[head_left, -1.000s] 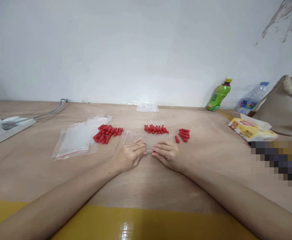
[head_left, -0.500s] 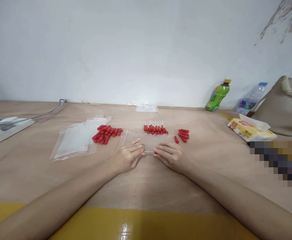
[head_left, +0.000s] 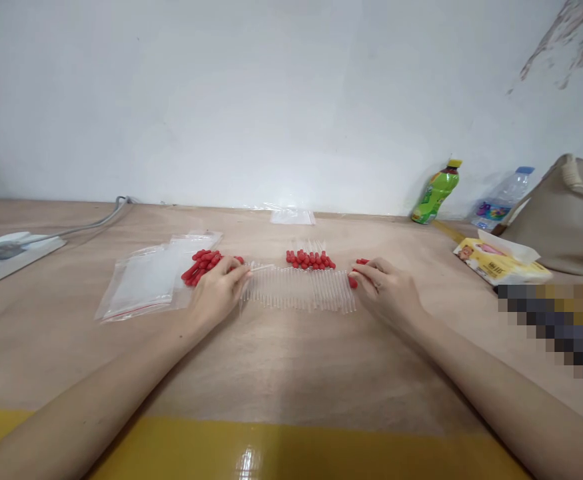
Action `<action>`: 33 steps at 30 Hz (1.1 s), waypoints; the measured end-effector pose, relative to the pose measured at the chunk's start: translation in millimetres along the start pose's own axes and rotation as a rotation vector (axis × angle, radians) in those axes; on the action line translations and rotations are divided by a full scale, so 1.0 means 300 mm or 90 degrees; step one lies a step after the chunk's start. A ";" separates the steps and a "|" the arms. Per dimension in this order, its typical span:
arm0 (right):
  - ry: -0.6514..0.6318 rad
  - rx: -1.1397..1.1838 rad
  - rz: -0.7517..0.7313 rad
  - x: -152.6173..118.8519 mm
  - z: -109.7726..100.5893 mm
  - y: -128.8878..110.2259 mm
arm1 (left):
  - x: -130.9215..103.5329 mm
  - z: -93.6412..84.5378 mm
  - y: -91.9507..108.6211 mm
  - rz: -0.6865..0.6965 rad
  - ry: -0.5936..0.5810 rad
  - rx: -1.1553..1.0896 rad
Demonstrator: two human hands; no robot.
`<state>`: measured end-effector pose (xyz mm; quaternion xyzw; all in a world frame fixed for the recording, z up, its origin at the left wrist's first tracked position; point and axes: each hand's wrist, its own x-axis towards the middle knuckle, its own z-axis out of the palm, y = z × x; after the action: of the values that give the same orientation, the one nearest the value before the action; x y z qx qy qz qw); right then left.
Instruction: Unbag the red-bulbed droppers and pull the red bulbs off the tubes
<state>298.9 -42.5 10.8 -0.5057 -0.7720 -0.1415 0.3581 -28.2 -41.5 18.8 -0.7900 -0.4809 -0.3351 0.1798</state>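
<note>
A row of thin clear tubes (head_left: 296, 288) lies side by side on the tabletop between my hands. My left hand (head_left: 221, 280) is at the row's left end, its fingertips closed on one clear tube (head_left: 262, 268) that points to the right. Behind that hand is a pile of red rubber bulbs (head_left: 202, 264), partly covered by it. My right hand (head_left: 384, 283) is pinched over a few red bulbs (head_left: 354, 283) at the right end; its fingers hide what they grip, if anything. Beyond the row sit several tubes capped with red bulbs (head_left: 311, 259).
Clear zip bags (head_left: 144, 283) lie to the left, near a white power strip (head_left: 26, 250). Another bag (head_left: 292, 217) rests by the wall. At right stand a green bottle (head_left: 436, 193), a clear bottle (head_left: 504, 197), a tissue pack (head_left: 501, 260) and a beige bag (head_left: 561, 213).
Both hands have left the front of the tube row and moved apart. My left hand has gone up and left and now holds one tube; my right hand has moved right to the red bulbs.
</note>
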 end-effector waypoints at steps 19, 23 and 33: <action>-0.012 0.096 0.100 -0.010 0.077 0.050 | 0.003 0.003 -0.042 -0.094 -0.167 -0.033; 0.007 0.065 0.094 -0.017 0.072 0.048 | 0.023 -0.068 -0.061 -0.078 -0.339 -0.081; 0.009 -0.016 0.094 -0.020 0.059 0.046 | 0.029 -0.075 -0.096 -0.073 -0.459 -0.171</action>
<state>305.3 -30.1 -7.7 -0.5649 -0.7280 -0.1281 0.3667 -58.9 -36.0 39.7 -0.8454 -0.5086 -0.1056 -0.1245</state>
